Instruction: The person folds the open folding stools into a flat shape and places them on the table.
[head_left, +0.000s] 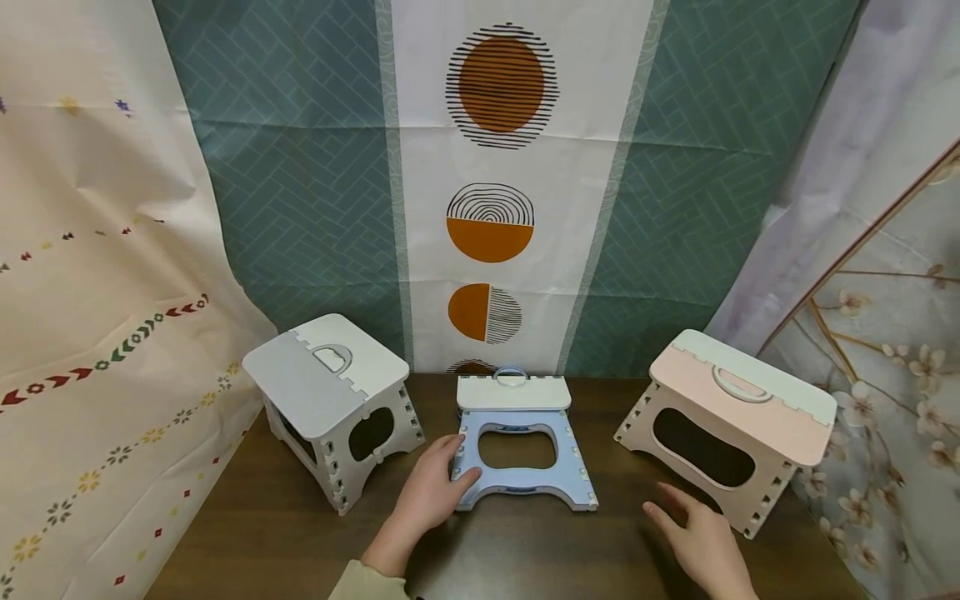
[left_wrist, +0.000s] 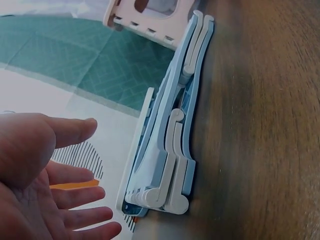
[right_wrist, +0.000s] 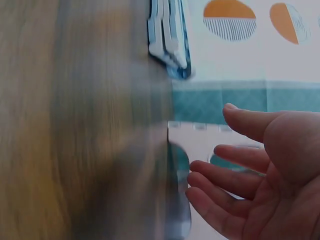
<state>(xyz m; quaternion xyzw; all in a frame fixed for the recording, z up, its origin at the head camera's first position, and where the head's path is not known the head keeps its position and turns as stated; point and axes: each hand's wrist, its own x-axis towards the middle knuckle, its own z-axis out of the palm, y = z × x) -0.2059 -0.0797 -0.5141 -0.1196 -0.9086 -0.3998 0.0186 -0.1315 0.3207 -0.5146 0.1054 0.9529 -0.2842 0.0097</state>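
A blue and white folding stool [head_left: 517,481] lies folded flat on the dark wooden table, its white part and small handle toward the back. In the left wrist view the folded stool [left_wrist: 160,150] shows its stacked legs edge-on. My left hand [head_left: 435,483] is at its left side, thumb and fingers spread and relaxed, overlapping its edge in the head view. To the right, my right hand [head_left: 701,537] hovers over the table with loosely bent fingers, holding nothing. Nearest to it is a pink and white folding stool [head_left: 742,400], standing unfolded.
A grey and white folding stool [head_left: 322,375] stands unfolded at the left. Behind the table [head_left: 540,558] hangs a green and white patterned cloth [head_left: 300,167]. Patterned cloths also hang at the left [head_left: 97,333] and right [head_left: 892,400] sides.
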